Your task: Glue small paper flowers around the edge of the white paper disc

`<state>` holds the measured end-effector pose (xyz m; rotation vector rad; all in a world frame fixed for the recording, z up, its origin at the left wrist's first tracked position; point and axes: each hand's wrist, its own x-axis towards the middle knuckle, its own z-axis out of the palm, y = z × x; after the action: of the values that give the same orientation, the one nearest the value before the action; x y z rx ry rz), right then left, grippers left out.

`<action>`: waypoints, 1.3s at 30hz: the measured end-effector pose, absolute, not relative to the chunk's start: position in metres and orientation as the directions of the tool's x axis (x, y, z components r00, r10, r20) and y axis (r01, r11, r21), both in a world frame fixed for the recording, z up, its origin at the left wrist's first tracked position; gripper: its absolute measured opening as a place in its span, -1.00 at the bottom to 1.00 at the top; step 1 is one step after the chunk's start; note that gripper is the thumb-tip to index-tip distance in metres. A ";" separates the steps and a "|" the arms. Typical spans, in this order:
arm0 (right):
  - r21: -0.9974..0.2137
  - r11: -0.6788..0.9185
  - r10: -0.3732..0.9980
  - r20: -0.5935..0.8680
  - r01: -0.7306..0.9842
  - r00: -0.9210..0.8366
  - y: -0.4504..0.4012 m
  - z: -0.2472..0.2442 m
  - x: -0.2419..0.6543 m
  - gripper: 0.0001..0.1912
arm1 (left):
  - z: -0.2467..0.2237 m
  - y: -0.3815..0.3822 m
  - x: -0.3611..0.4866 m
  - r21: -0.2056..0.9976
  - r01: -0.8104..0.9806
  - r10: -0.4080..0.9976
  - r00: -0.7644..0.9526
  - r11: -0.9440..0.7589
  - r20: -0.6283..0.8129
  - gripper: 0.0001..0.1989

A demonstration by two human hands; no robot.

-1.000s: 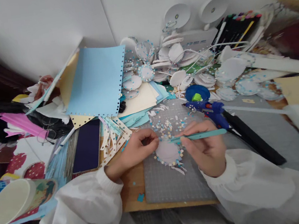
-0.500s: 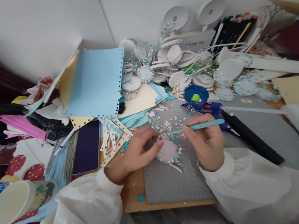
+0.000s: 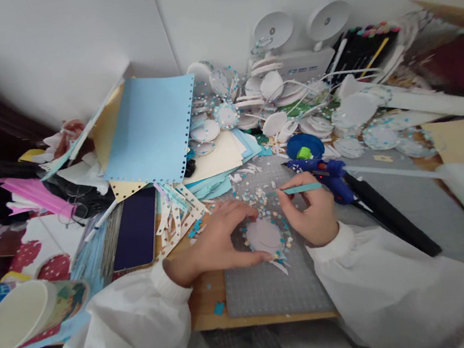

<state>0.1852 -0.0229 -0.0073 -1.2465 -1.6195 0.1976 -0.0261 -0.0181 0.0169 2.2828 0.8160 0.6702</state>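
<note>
A round white foam disc (image 3: 263,235), edged with small blue and cream star-shaped bits, lies on the grey cutting mat (image 3: 271,298). My left hand (image 3: 223,235) spans its left side, the thumb at the lower rim and the fingers at the upper rim. Pinched in my right hand (image 3: 310,209) are slim teal tweezers (image 3: 303,188), their tip pointing left. Just beyond the disc, that tip is over a scatter of tiny paper stars (image 3: 256,195). Whether it grips one is too small to tell.
A blue glue gun (image 3: 321,168) lies right of the scatter, near a blue round dish (image 3: 303,146). Several decorated discs (image 3: 226,115) pile up behind. Left stand blue punched paper (image 3: 148,131), a dark phone (image 3: 135,231) and a paper cup (image 3: 17,319).
My left hand has spread wider around the disc, its thumb moving down to the lower rim. My right hand has shifted left and slightly up with the tweezers.
</note>
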 end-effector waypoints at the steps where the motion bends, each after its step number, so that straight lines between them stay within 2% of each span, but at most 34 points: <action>1: -0.620 0.451 0.783 0.620 0.642 0.049 -0.023 -0.007 0.185 -0.90 | 0.018 -0.018 -0.026 0.692 0.373 0.682 0.692 -0.618 0.236 -0.48; 6: -0.555 0.470 0.779 0.626 0.687 -0.027 -0.023 -0.004 0.183 -0.90 | 0.020 -0.017 -0.027 0.732 0.327 0.622 0.765 -0.597 0.167 -0.60; 9: -0.549 0.478 0.783 0.620 0.686 -0.050 -0.022 -0.003 0.183 -0.90 | 0.022 -0.017 -0.028 0.743 0.275 0.573 0.801 -0.610 0.174 -0.66; 14: -0.593 0.486 0.762 0.647 0.642 0.020 -0.024 -0.004 0.184 -0.90 | 0.023 -0.018 -0.027 0.747 0.286 0.623 0.753 -0.600 0.211 -0.78; 17: -0.692 0.478 0.778 0.619 0.541 0.104 -0.025 -0.005 0.184 -0.91 | 0.022 -0.019 -0.026 0.756 0.339 0.701 0.681 -0.560 0.214 -0.76; 21: -0.841 0.456 0.828 0.521 0.292 0.207 -0.024 -0.004 0.183 -0.90 | 0.019 -0.020 -0.023 0.784 0.397 0.799 0.568 -0.477 0.197 -0.76; 25: -0.891 0.447 0.873 0.453 0.075 0.179 -0.025 -0.002 0.179 -0.89 | 0.019 -0.020 -0.021 0.836 0.378 0.847 0.501 -0.398 0.177 -0.80; 34: -0.854 0.518 0.853 0.520 0.049 0.047 -0.033 0.004 0.172 -0.91 | 0.010 -0.019 -0.021 0.885 0.305 0.863 0.473 -0.351 0.179 -0.78; 39: -0.898 0.440 0.898 0.440 0.027 0.013 -0.034 0.003 0.173 -0.90 | 0.008 -0.017 -0.021 0.893 0.294 0.864 0.473 -0.340 0.173 -0.82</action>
<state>0.1732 -0.0336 0.0033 -0.8924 -1.3943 0.8427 -0.0213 -0.0174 0.0084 1.8676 0.9698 0.8413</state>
